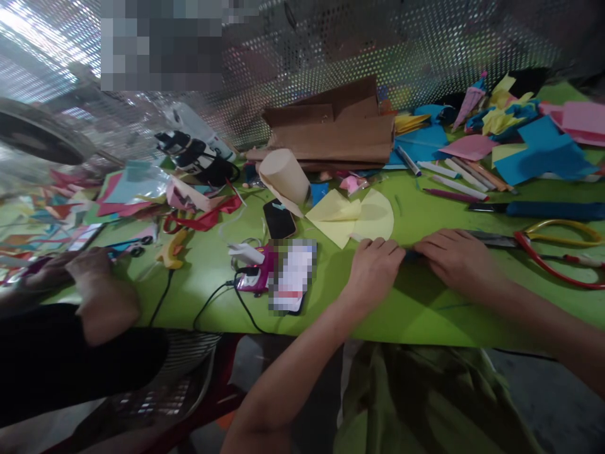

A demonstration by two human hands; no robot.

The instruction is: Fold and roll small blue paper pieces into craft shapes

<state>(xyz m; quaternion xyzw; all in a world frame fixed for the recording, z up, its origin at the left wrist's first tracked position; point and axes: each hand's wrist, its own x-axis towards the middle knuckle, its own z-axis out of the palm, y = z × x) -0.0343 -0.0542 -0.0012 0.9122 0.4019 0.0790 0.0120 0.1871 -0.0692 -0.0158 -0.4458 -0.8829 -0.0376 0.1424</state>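
Both my hands rest on the green table (416,309) near its front edge. My left hand (375,268) is curled, knuckles up, fingers pressed down. My right hand (454,255) lies beside it, fingers bent over a thin dark strip (410,255) that shows between the two hands. What the strip is I cannot make out. Just beyond my left hand lies a folded pale yellow paper (352,217), part fan-shaped.
Red-and-yellow scissors (558,249) lie right of my right hand. Pens (460,180), blue and pink paper scraps (539,151), brown card (331,129), a paper cone (286,180), a black phone (278,219) and a corded pink device (253,277) crowd the table. Another person's arm (94,296) rests at left.
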